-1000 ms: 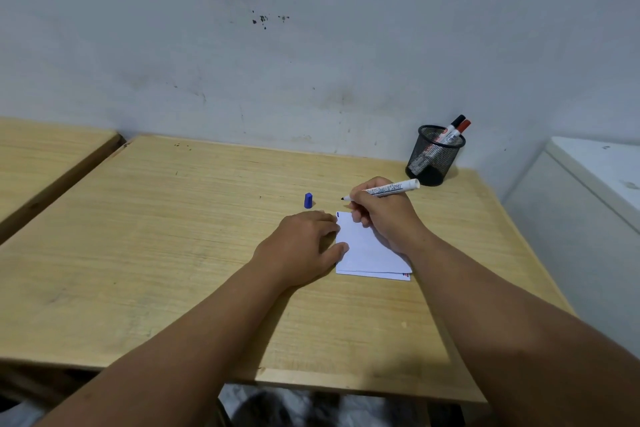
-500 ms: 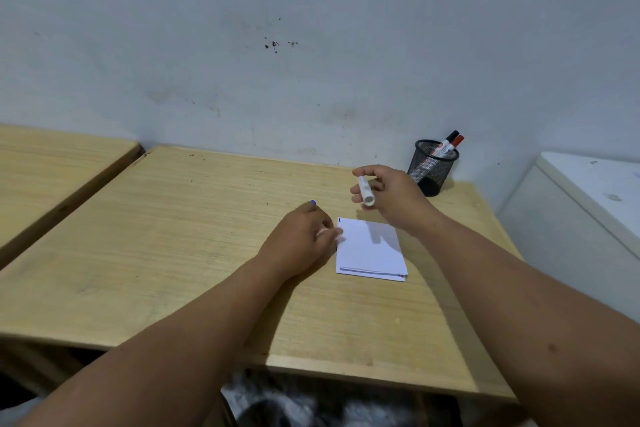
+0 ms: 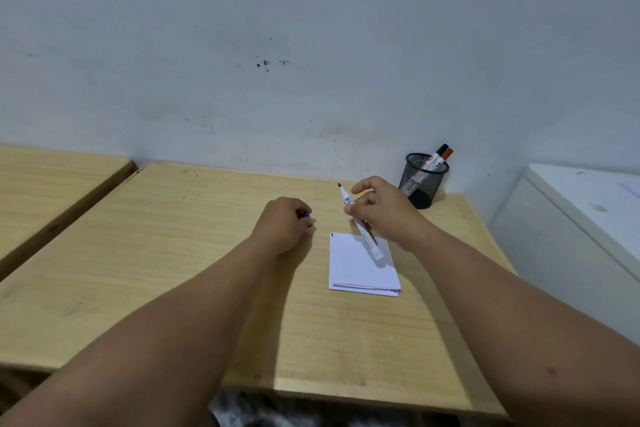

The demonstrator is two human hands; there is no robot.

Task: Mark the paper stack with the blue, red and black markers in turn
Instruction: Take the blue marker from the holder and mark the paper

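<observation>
A small white paper stack [image 3: 360, 267] lies on the wooden desk [image 3: 166, 253], with a tiny blue mark at its far left corner. My right hand [image 3: 381, 211] hovers over the stack's far edge and holds an uncapped white marker [image 3: 370, 241], tip pointing away and up. Left of the stack, my left hand [image 3: 282, 227] rests on the desk with its fingers curled around the blue cap [image 3: 305, 214], which barely peeks out. The red marker [image 3: 441, 159] and the black marker [image 3: 434, 156] stand in a black mesh cup [image 3: 420, 184] at the back right.
A second wooden desk [image 3: 52, 184] adjoins on the left with a narrow gap. A white cabinet [image 3: 581, 218] stands to the right. The grey wall runs close behind the desk.
My right hand lifted the marker off the paper and turned it so the tip points away. My left hand slid off the stack to the blue cap and closed on it.
</observation>
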